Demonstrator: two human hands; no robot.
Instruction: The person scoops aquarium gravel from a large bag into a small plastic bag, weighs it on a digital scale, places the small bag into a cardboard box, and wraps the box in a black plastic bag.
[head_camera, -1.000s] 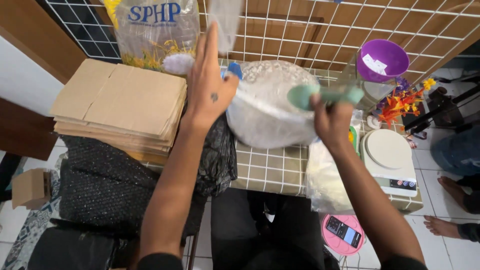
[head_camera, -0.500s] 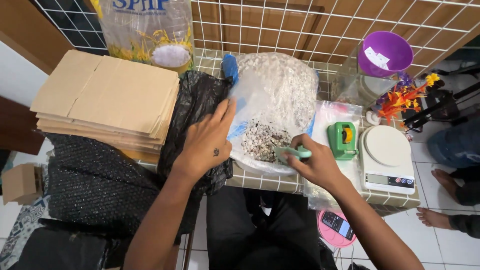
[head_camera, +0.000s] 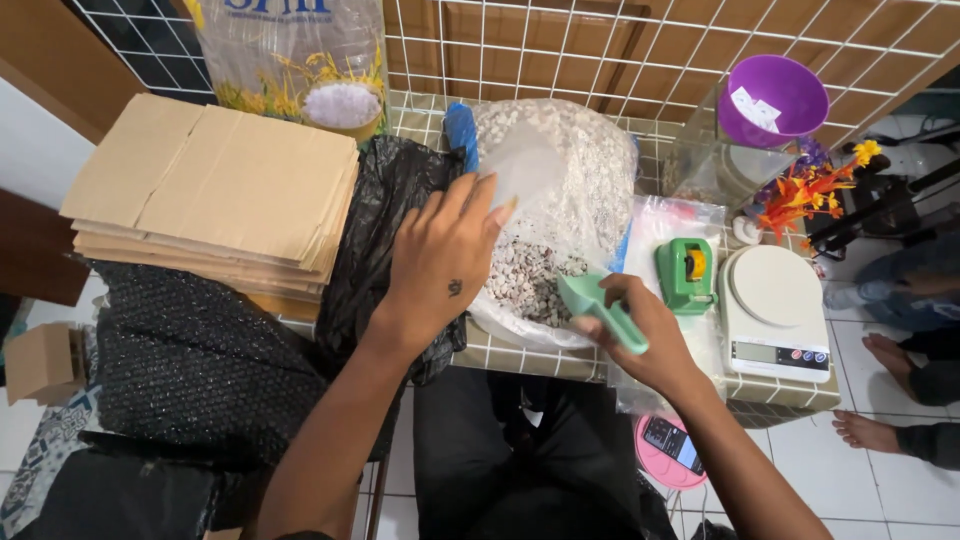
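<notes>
Gripping one green scoop (head_camera: 600, 308) – right hand (head_camera: 650, 335); left hand (head_camera: 440, 262) – one clear bag (head_camera: 525, 175).

I judge this a home packing station: flattened cartons (head_camera: 210, 200), scale (head_camera: 775, 300), tape dispenser (head_camera: 686, 272), tiled floor (head_camera: 860, 480).

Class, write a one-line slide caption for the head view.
Right hand dips a green scoop into a clear bag of pebbles; left hand holds the bag open.

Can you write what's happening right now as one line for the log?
left hand: holds small clear bag | right hand: grips green scoop | scoop: in big bag of pebbles
</notes>
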